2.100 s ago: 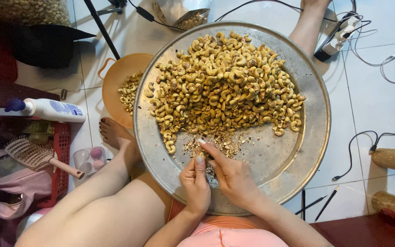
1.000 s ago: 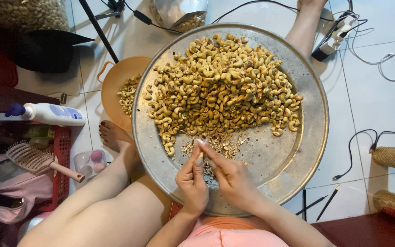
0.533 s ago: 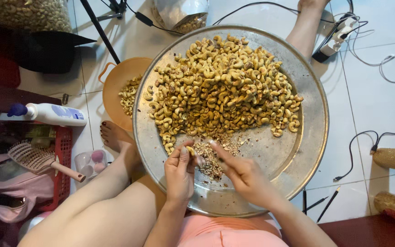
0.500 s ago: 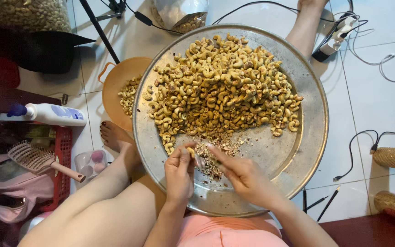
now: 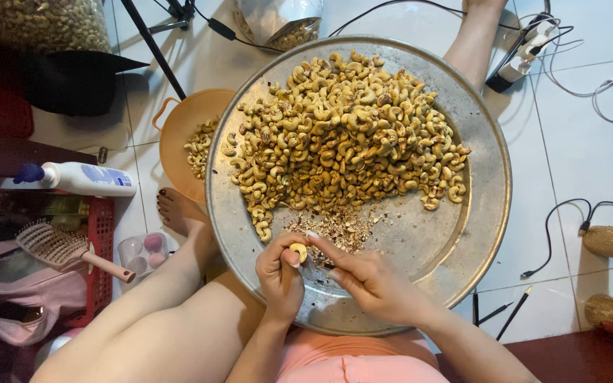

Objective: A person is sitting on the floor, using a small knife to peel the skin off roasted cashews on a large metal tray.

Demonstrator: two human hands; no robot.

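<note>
Plastic items, far left: white lotion bottle (image 5: 79, 178) lying on its side; pink hairbrush (image 5: 65, 250) just below it, by a red basket (image 5: 99, 262).
Orange bowl (image 5: 182, 138): holds a few cashews, partly tucked under the tray's left rim.
Round metal tray (image 5: 462, 248): rests across the person's lap; cashew heap (image 5: 342, 138) fills its far half, loose husk scraps (image 5: 335, 230) lie near the hands.
Left hand (image 5: 279, 275): closed, pinching a single pale cashew (image 5: 297, 251) over the tray's near edge.
Right hand (image 5: 370, 280): fingers curled, fingertips touching that cashew; cannot tell if it grips a tool.
Floor, right: black cables (image 5: 569, 213); two pencils (image 5: 494, 312) near the tray.
</note>
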